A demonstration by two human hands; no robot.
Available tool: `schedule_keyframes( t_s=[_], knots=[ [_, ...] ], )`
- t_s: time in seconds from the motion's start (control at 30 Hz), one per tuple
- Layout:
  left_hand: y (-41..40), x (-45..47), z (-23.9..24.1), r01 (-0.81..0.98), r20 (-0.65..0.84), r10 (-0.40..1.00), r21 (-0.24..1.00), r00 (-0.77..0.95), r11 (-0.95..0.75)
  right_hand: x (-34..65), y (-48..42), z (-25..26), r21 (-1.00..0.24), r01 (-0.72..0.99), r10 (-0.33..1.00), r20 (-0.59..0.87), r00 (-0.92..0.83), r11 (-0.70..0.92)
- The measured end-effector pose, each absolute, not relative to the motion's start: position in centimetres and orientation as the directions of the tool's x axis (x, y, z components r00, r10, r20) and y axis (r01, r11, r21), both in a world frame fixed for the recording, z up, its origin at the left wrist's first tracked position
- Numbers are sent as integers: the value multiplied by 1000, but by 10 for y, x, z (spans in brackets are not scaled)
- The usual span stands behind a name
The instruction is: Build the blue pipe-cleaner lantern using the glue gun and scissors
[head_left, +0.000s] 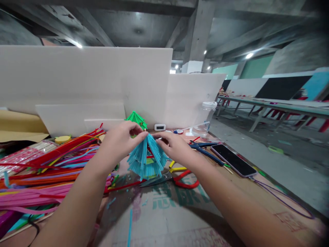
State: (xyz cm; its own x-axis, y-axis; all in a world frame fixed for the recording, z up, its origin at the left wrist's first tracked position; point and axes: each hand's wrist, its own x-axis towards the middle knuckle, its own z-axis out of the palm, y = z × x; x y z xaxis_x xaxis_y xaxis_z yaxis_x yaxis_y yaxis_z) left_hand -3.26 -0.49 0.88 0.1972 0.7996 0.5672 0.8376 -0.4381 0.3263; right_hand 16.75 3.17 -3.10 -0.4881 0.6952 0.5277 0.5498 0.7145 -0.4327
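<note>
A layered blue cone [146, 161] of fuzzy pipe cleaners, shaped like a small tree, stands upright in front of me. My left hand [123, 137] pinches its top from the left, thumb and fingers close to a thin stick tip. My right hand [173, 144] has its fingers curled on the cone's upper right side. Scissors [183, 180] with red handles lie open just below the cone. Behind it stands a green pipe-cleaner cone [136, 119], partly hidden by my left hand.
Many coloured pipe cleaners [59, 178] are heaped at left. Blue-handled pliers [209, 154] and a phone [232, 159] with a purple cord lie at right. A clear bottle [204, 118] and small white digital device [159, 127] stand near white boards [84, 75]. Cardboard [164, 219] covers the table.
</note>
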Motion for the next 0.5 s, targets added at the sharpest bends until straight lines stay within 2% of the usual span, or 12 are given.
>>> schedule_keyframes(
  t_s=[0.3,0.5],
  knots=[
    [-5,-28,8,824,557,805,346,204,-449,166,29,-30,-419,558,691,538,-482,716],
    [3,-38,4,710,509,828,493,233,-503,167,33,-32,-442,525,682,547,-485,727]
  ],
)
